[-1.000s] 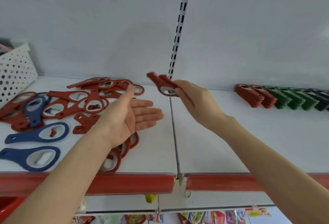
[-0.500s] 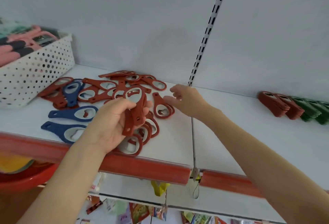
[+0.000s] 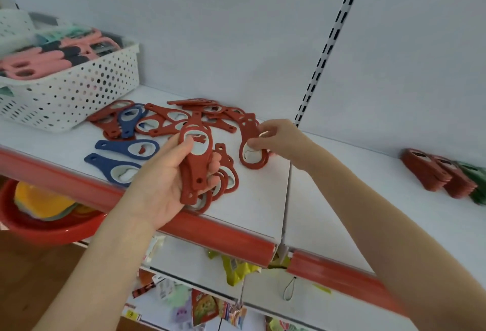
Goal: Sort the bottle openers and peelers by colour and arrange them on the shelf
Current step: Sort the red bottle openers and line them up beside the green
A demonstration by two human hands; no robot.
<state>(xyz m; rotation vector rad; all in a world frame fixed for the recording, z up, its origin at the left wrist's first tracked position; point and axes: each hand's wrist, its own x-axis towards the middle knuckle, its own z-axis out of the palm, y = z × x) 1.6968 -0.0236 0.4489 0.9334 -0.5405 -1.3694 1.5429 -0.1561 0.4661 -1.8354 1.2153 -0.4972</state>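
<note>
Fingers (image 3: 176, 150) on red openers (image 3: 197, 170), white shelf (image 3: 263, 199)

White shelf (image 3: 342, 186), red openers (image 3: 168, 120), blue openers (image 3: 126, 146), basket (image 3: 79, 88)

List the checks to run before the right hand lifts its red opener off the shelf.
1. Left hand grips held opener: ok.
2. Right hand pinches loose red opener: ok.
3. Both openers the same colour, red: ok.
4. Red pile free of other colours: not ok, blue opener lies in it.
5. Bare shelf beside red row: ok.
6. Count in left hand: cannot tell.
</note>
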